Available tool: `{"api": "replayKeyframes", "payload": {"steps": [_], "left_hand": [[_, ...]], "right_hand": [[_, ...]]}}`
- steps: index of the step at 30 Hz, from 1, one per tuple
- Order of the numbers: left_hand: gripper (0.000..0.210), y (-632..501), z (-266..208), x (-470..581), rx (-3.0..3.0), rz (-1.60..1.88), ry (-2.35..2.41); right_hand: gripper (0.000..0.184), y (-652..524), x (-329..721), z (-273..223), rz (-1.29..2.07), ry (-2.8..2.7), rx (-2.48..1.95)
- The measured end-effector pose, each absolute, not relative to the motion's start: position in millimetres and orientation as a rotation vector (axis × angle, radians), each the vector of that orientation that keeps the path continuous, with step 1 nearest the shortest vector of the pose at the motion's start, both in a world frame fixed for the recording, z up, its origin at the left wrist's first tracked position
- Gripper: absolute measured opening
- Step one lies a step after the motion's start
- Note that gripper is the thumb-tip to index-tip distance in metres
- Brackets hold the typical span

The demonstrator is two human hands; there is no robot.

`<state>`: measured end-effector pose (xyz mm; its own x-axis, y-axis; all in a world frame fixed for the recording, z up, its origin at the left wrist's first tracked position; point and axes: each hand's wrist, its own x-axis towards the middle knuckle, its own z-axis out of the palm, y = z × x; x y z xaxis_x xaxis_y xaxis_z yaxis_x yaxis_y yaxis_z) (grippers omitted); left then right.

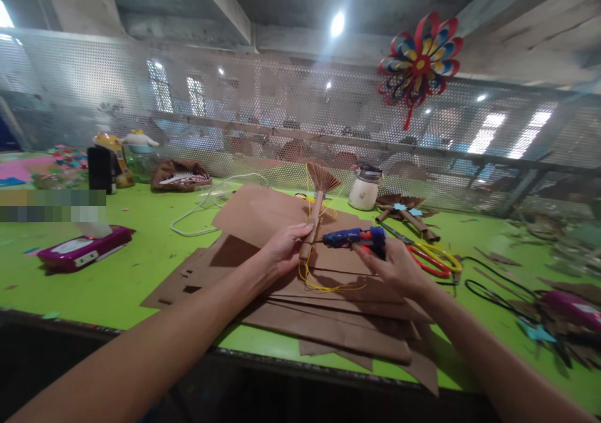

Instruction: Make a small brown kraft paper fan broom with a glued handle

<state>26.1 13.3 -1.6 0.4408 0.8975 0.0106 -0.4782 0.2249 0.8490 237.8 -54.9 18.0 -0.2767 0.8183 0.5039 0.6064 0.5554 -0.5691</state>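
My left hand [285, 248] pinches a rolled brown paper tube [317, 213] that stands nearly upright, its top ending in a pleated paper fan [323, 178]. Yellow string [323, 288] hangs in loops around the tube's lower end and runs up beside the fan. In my right hand [397, 265] is a blue hot glue gun [350, 238], fingers wrapped round its handle. The gun's nozzle points left and meets or nearly meets the tube's lower part. Beneath both hands lies a stack of brown paper sheets [328, 329].
Right of my right hand lie scissors with red and yellow handles [434, 261] and black cord. Behind stand a lidded glass jar [365, 188] and another brown paper piece [408, 213]. A purple tissue pack [87, 248] lies left; a perforated metal screen [282, 104] backs the green table.
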Motion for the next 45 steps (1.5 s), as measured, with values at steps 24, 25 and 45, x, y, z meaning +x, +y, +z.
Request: {"api": "replayKeyframes", "payload": {"steps": [24,25,45], "left_hand": [[0.012,9.5,-4.4,26.9,0.919,0.975,0.554],[0.012,9.3,-4.6,27.2,0.912,0.976,0.561],[0.012,6.9,-2.8,27.5,0.898,0.955,0.529]], "right_hand": [[0.034,-47.4,242.7,15.4,0.301,-1.867,-1.219],[0.035,-47.3,242.5,15.5,0.300,-1.862,-1.221],[0.035,-48.2,239.7,16.5,0.314,-1.845,-1.211]]}}
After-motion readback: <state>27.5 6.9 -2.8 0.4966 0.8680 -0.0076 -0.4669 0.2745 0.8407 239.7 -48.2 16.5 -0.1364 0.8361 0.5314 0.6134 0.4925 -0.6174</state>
